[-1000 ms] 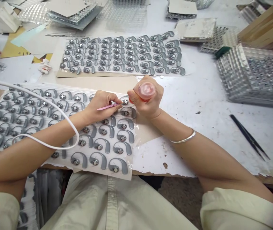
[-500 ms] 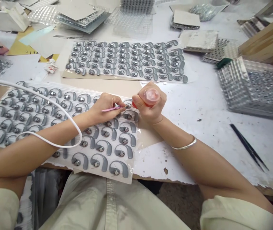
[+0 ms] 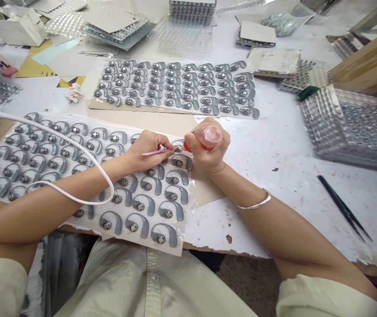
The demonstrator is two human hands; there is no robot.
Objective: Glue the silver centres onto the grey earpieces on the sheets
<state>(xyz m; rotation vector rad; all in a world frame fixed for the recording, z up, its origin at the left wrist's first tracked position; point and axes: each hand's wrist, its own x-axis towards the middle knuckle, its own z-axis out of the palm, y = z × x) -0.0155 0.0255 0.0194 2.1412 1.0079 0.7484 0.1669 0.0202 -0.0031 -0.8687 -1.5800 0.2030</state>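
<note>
My left hand (image 3: pixel 147 154) pinches thin pink tweezers (image 3: pixel 157 152), with the tips at a small round metal part (image 3: pixel 177 148) on the near sheet. My right hand (image 3: pixel 208 149) is wrapped round a small clear pink bottle (image 3: pixel 210 135), its red tip pointing at the same part. The near white sheet (image 3: pixel 86 176) carries rows of grey hook-shaped ear pieces, each with a round metal part. A white cable (image 3: pixel 53 132) loops over my left forearm.
A second sheet of grey ear pieces (image 3: pixel 178 86) lies further back. Stacked clear blister trays (image 3: pixel 350 119) fill the right side, and more trays and cardboard lie along the back. Black tweezers (image 3: pixel 343 207) rest on the white tabletop at right.
The view has shifted slightly; both hands stay at the same ear piece with the tweezers and the bottle held as before.
</note>
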